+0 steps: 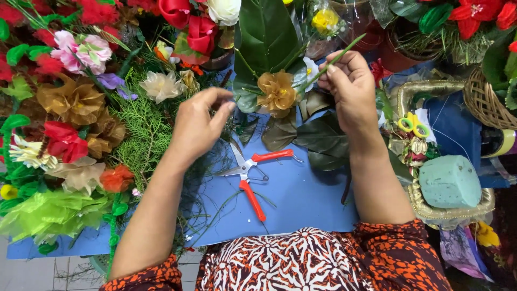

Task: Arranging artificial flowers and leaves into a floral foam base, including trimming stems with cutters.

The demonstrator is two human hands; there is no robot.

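Right hand pinches a thin green flower stem above the red-handled metal pruners; left hand hovers left of them, fingers loosely curled, empty.

Top is a busy batik-style print, dark brown and orange-red with white leafy swirls across the front. Sleeves stop around the elbow in a spotted orange-on-dark pattern. Forearms and both hands bare, no rings, watch or bracelets showing.
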